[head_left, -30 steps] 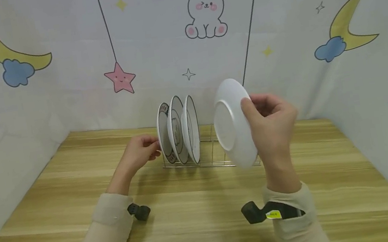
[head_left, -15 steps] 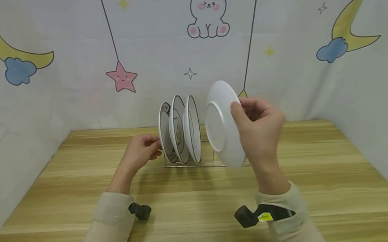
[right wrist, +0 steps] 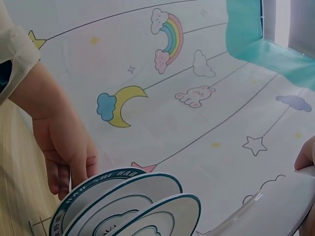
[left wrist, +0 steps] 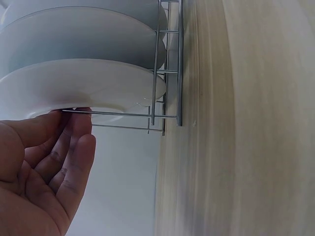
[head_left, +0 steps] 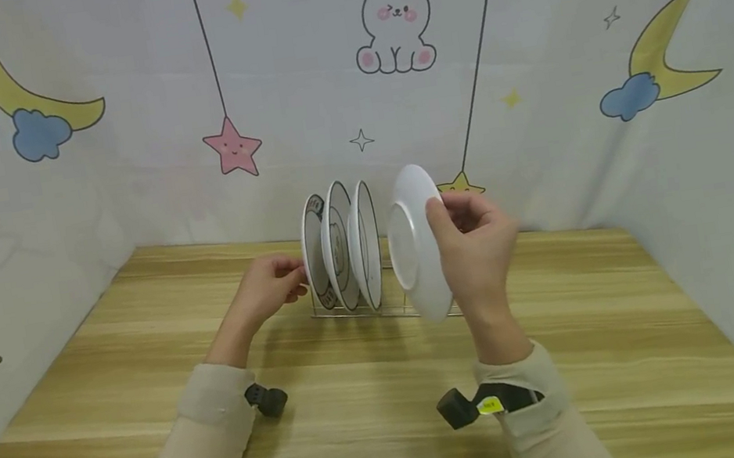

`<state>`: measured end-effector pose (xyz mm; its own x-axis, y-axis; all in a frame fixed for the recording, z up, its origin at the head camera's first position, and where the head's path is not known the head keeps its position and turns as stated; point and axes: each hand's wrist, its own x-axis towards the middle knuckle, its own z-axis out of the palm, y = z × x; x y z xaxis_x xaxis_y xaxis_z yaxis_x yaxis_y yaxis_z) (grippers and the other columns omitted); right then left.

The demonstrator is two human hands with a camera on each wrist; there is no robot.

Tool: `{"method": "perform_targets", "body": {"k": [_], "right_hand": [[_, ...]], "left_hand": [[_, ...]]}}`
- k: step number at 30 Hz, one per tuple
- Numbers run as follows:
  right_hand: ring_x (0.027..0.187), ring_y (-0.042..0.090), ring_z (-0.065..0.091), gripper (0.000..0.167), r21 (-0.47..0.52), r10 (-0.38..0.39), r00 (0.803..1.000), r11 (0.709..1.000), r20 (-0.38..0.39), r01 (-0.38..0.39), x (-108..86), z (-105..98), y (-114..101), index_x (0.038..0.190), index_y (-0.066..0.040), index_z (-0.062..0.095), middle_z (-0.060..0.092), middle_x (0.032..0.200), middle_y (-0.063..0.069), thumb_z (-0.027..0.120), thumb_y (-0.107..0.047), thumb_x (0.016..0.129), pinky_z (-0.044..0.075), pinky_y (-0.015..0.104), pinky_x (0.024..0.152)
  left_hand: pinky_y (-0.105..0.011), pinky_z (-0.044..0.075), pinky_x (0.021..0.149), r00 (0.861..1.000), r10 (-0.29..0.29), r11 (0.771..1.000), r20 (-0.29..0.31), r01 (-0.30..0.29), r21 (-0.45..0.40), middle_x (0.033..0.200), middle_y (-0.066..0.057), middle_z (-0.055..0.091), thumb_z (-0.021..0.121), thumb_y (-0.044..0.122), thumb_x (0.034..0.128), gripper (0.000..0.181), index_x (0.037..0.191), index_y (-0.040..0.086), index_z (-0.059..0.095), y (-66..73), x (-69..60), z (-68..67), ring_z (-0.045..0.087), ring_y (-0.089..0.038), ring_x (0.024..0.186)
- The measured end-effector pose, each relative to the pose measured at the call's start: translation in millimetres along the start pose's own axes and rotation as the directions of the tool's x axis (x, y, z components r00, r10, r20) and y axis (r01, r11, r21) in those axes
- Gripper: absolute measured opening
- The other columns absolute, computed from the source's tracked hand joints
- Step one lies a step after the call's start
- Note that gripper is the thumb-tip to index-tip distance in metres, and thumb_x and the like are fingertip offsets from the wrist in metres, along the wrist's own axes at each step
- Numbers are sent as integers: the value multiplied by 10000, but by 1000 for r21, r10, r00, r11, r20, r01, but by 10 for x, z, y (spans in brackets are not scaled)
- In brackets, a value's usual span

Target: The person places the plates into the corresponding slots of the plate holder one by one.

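Observation:
My right hand (head_left: 481, 255) pinches a white plate (head_left: 415, 245) near its rim. The plate stands upright above the right part of a wire dish rack (head_left: 396, 310), its plain underside facing left in the head view. My left hand (head_left: 268, 285) is at the rack's left end. In the left wrist view, its thumb and fingers (left wrist: 78, 147) pinch the rack's end wire, right beside the outermost plate (left wrist: 83, 83). Three dark-rimmed plates (head_left: 339, 249) stand upright in the rack's left half. Their patterned faces show in the right wrist view, where the held plate (right wrist: 275, 201) is partly cut off.
The rack stands toward the back of a wood-grain table (head_left: 353, 421). Behind it hangs a white backdrop (head_left: 299, 57) printed with moons, stars and a rabbit. Side panels of the same cloth flank the table.
My right hand has carried the white plate leftward, closer to the three racked plates, and the plate appears more edge-on. My left hand has stayed at the rack's end.

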<state>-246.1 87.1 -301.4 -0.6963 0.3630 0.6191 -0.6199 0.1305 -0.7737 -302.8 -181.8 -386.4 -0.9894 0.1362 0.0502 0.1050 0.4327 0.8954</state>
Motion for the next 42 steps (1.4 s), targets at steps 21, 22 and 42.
{"method": "perform_targets", "body": {"k": [21, 22, 42], "right_hand": [[609, 164, 575, 132, -45, 26, 999, 999, 33, -25, -55, 113, 164, 896, 46, 719, 639, 734, 106, 733, -81, 865, 515, 225, 525], [603, 163, 572, 129, -46, 23, 999, 999, 33, -21, -59, 120, 173, 890, 47, 719, 637, 727, 109, 733, -79, 863, 510, 221, 522], [598, 169, 568, 143, -109, -14, 997, 994, 70, 21, -106, 177, 320, 887, 43, 712, 627, 711, 99, 708, -100, 885, 503, 213, 515]], "left_hand": [[-306, 583, 731, 1000, 9, 1000, -4, -9, -4, 1014, -179, 704, 565, 100, 1011, 256, 1166, -80, 661, 22, -2, 2, 684, -241, 843], [-306, 583, 730, 1000, 6, 1000, -4, -6, -5, 1013, -177, 704, 566, 102, 1011, 255, 1164, -76, 663, 21, -2, 1, 684, -243, 845], [-299, 581, 722, 1000, 9, 1000, 5, -9, -20, 1018, -171, 704, 566, 110, 1012, 253, 1162, -68, 666, -7, 8, 17, 684, -235, 846]]}}
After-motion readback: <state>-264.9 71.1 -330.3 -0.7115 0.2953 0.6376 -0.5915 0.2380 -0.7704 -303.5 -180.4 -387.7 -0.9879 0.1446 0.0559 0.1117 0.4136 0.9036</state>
